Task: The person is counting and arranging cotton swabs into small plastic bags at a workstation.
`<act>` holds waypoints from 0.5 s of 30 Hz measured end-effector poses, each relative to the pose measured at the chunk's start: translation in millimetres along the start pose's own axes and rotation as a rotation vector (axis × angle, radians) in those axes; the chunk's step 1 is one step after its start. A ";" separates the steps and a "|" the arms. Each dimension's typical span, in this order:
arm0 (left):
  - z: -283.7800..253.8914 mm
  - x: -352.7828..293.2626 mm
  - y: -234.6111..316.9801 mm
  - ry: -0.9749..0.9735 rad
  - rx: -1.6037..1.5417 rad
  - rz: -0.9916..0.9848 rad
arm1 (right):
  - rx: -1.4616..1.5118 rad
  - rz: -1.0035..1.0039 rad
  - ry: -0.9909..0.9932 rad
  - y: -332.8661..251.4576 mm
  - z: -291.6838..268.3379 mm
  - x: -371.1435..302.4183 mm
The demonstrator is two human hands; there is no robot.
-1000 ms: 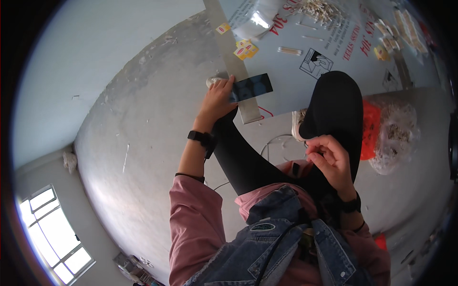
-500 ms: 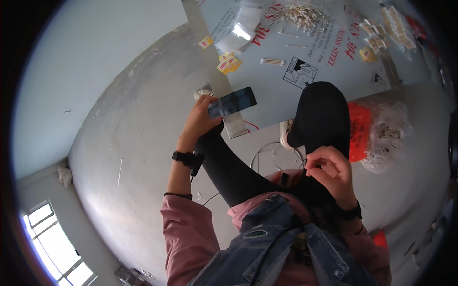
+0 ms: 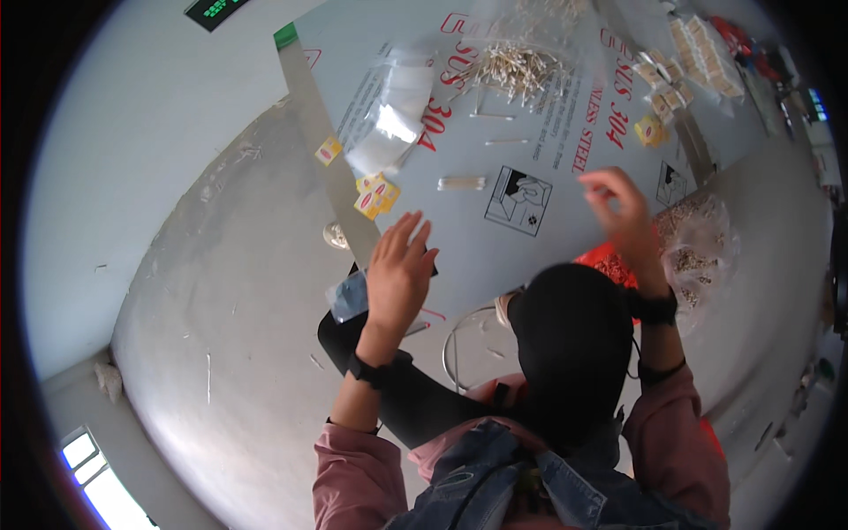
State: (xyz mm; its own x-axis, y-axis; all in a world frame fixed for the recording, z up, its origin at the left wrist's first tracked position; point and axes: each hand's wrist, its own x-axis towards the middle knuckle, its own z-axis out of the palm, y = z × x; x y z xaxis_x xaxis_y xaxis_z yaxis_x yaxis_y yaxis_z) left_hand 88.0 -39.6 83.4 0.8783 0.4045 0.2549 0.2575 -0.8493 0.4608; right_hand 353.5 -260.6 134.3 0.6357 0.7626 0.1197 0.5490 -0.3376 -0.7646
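My left hand (image 3: 402, 269) is over the table's near left corner with its fingers stretched out. Beneath it lies a dark phone (image 3: 350, 298), mostly covered by the hand, with one bluish end showing. My right hand (image 3: 621, 215) is above the table's near edge, fingers bent but apart, with nothing visible in it. Between and beyond the hands lies a small row of cotton swabs (image 3: 462, 184). Two single swabs (image 3: 506, 141) are farther back. A heap of loose cotton swabs (image 3: 517, 72) spills from a clear bag. Yellow cards (image 3: 377, 195) lie near my left fingertips.
Clear plastic bags (image 3: 389, 124) are stacked at the left of the printed tabletop (image 3: 415, 238). Bundled swabs (image 3: 707, 55) and another yellow card (image 3: 651, 132) are at the far right. Below the right edge sit a red bag (image 3: 594, 258) and a clear bag (image 3: 698, 256).
My left hand has let go of the phone, which now lies lower under it. My right hand has risen from my lap to above the table. The view has shifted, showing more tabletop.
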 end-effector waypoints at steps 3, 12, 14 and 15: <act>27.0 39.7 -0.3 0.003 -0.003 0.051 | -0.207 -0.326 0.023 27.5 44.1 56.0; 55.2 96.1 -26.5 -0.055 -0.127 0.103 | -0.216 -0.321 -0.140 57.3 90.1 138.2; 58.3 103.2 -26.7 -0.024 -0.124 0.132 | -0.171 -0.334 -0.208 53.9 96.3 131.0; 58.1 106.7 -24.7 -0.028 -0.119 0.114 | -0.133 -0.336 -0.224 48.2 103.1 124.8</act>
State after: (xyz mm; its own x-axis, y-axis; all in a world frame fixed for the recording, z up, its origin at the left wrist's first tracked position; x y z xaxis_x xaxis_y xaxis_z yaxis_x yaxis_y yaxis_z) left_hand 198.8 4.8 49.9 0.9104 0.2964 0.2885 0.1070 -0.8425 0.5280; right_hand 403.3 -124.8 47.2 0.2836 0.9386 0.1966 0.7802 -0.1066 -0.6163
